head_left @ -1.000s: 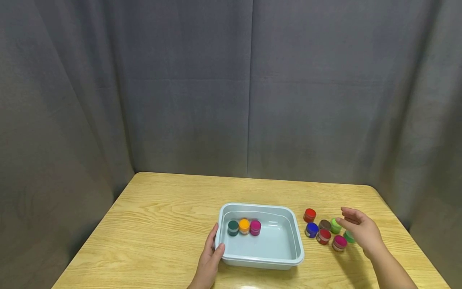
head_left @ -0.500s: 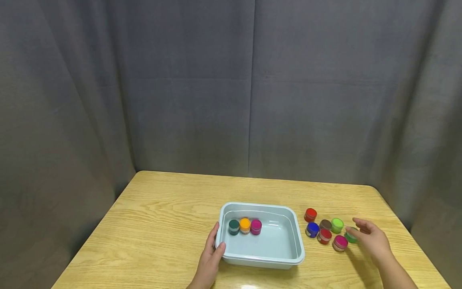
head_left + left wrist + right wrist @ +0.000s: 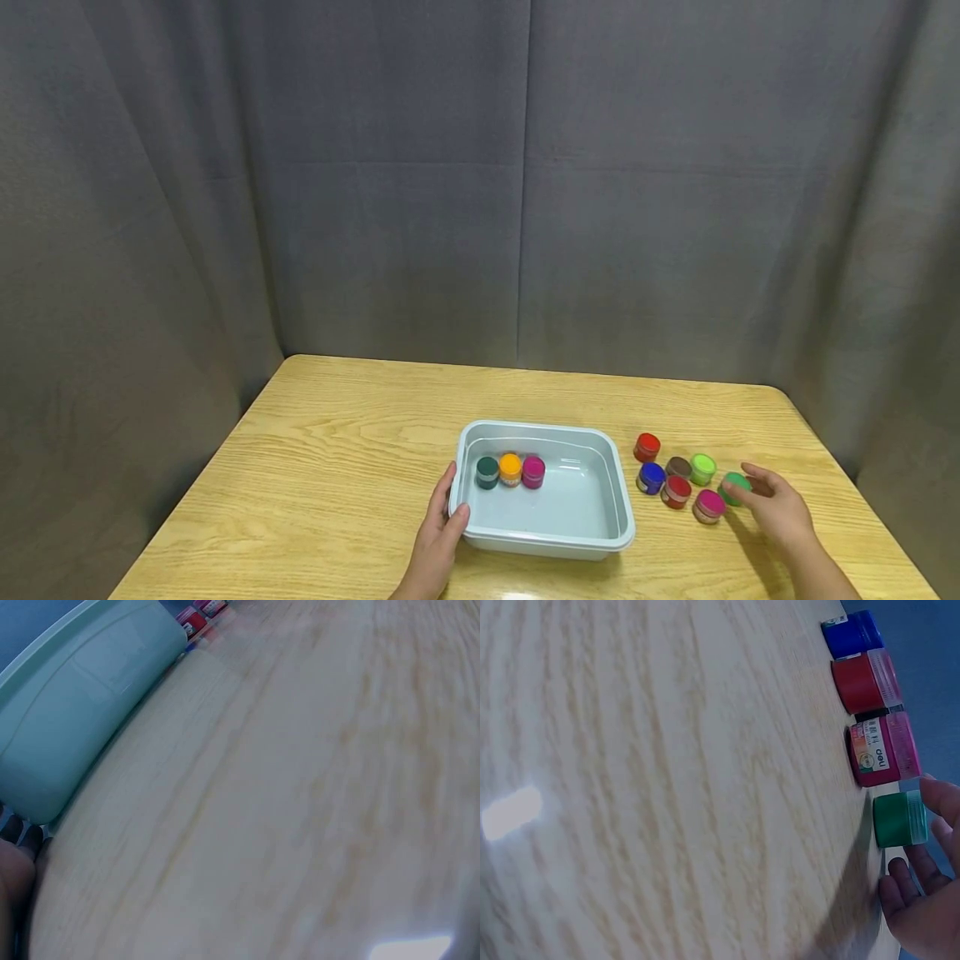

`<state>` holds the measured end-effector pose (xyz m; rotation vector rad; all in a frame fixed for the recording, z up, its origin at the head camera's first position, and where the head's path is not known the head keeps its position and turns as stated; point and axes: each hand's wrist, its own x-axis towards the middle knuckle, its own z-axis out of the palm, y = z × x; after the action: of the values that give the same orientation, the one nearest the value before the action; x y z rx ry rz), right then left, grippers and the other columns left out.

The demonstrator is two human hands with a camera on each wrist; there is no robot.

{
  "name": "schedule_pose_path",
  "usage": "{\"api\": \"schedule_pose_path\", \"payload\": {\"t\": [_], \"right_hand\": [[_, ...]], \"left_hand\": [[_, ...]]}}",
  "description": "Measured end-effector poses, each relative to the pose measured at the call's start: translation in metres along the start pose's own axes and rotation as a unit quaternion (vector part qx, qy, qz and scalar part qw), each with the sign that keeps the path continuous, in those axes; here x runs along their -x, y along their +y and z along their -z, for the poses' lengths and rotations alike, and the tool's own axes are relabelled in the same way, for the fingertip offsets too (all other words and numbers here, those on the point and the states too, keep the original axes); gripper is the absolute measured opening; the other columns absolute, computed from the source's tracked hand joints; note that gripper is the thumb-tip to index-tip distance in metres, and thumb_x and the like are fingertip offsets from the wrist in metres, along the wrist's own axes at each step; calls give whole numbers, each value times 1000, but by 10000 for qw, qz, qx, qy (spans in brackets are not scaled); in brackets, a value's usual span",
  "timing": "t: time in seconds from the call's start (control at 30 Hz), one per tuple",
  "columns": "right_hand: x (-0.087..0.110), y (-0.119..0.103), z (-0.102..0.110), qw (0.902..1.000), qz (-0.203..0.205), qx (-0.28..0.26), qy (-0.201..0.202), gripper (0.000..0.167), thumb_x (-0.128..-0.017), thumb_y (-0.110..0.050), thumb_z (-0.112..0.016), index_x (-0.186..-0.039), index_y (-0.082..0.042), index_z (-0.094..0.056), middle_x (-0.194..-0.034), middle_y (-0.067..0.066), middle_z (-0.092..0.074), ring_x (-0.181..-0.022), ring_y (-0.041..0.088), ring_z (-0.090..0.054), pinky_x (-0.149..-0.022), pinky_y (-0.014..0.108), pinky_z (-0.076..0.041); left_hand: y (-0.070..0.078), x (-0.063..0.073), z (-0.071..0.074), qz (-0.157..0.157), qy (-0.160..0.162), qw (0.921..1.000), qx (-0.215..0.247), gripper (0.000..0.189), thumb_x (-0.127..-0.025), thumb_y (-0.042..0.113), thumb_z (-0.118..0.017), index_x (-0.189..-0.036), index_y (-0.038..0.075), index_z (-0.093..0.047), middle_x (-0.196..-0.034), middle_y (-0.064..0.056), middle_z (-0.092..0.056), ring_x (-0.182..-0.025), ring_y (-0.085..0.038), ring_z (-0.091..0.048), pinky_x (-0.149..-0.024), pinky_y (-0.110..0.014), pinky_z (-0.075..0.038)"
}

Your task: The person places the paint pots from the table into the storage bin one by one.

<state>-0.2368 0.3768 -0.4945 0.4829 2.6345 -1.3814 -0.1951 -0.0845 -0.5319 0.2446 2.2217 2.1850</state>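
My left hand (image 3: 437, 533) holds the left front corner of a pale blue plastic basin (image 3: 551, 537), thumb over the rim. Inside it stand a dark green paint jar (image 3: 487, 472), an orange paint jar (image 3: 510, 469) and a magenta paint jar (image 3: 533, 472). On the right of the table, my right hand (image 3: 780, 508) has its thumb and fingers round a green paint jar (image 3: 737, 483). In the right wrist view, the thumb lies at the lid of the green paint jar (image 3: 898, 820), the fingers on its other side.
Right of the basin stand a red jar (image 3: 647, 447), a blue jar (image 3: 651, 478), a brown jar (image 3: 678, 467), a dark red jar (image 3: 676, 492), a light green jar (image 3: 702, 469) and another magenta jar (image 3: 708, 506). Grey curtains (image 3: 390, 183) surround the wooden table (image 3: 330, 483).
My right hand has moved from over the light green jar, right and down to the green paint jar, and its fingers have come round it. The left hand stays on the basin.
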Motion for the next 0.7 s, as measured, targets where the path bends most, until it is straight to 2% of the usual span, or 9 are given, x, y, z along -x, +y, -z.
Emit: {"api": "schedule_pose_path", "payload": {"t": [0.2, 0.7], "right_hand": [[-1, 2, -2, 9998, 71, 108, 123, 85, -95, -47, -56, -151, 7, -21, -150, 36, -29, -134, 53, -35, -108, 62, -36], [1, 5, 0, 9996, 84, 230, 137, 84, -94, -46, -59, -148, 10, -27, -149, 37, -31, -132, 54, -36, -105, 60, -40]], "left_hand": [[1, 0, 0, 7, -14, 10000, -32, 59, -106, 26, -41, -158, 14, -15, -165, -16, -9, -151, -39, -11, -118, -48, -18], [1, -1, -2, 48, 105, 9999, -85, 59, -105, 25, -42, -157, 14, -17, -165, -15, -12, -151, -38, -12, -118, -48, -17]]}}
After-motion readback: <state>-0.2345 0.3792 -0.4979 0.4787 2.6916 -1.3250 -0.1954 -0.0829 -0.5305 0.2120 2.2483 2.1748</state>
